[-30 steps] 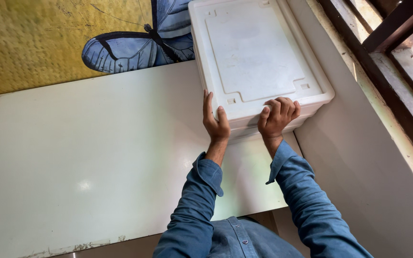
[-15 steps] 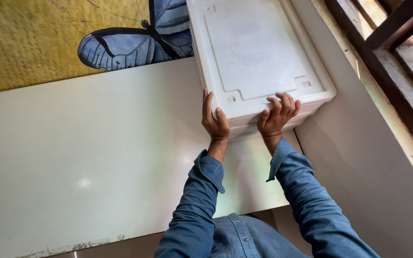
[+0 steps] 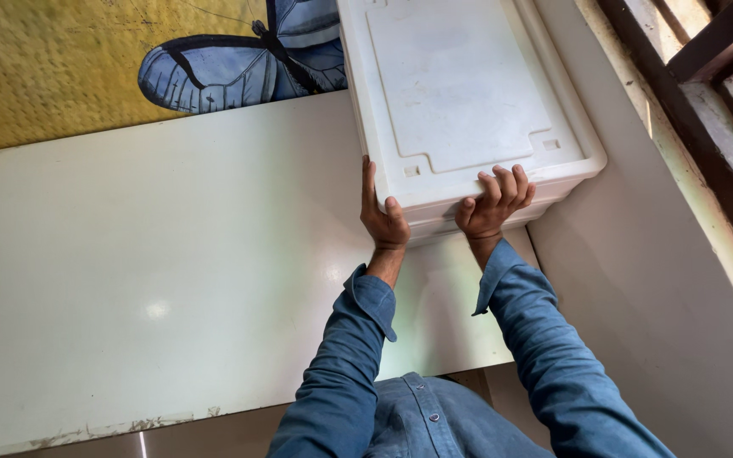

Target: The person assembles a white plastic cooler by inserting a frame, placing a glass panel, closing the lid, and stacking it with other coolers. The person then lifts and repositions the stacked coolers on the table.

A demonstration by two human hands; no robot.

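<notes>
white crate (image 3: 460,93) cut off at top edge; butterfly painting (image 3: 239,59) partly behind it, also cropped.

light: bright daylight from window (image 3: 723,76) | glare: soft sheen on white panel (image 3: 154,309) | focus: sharp
</notes>
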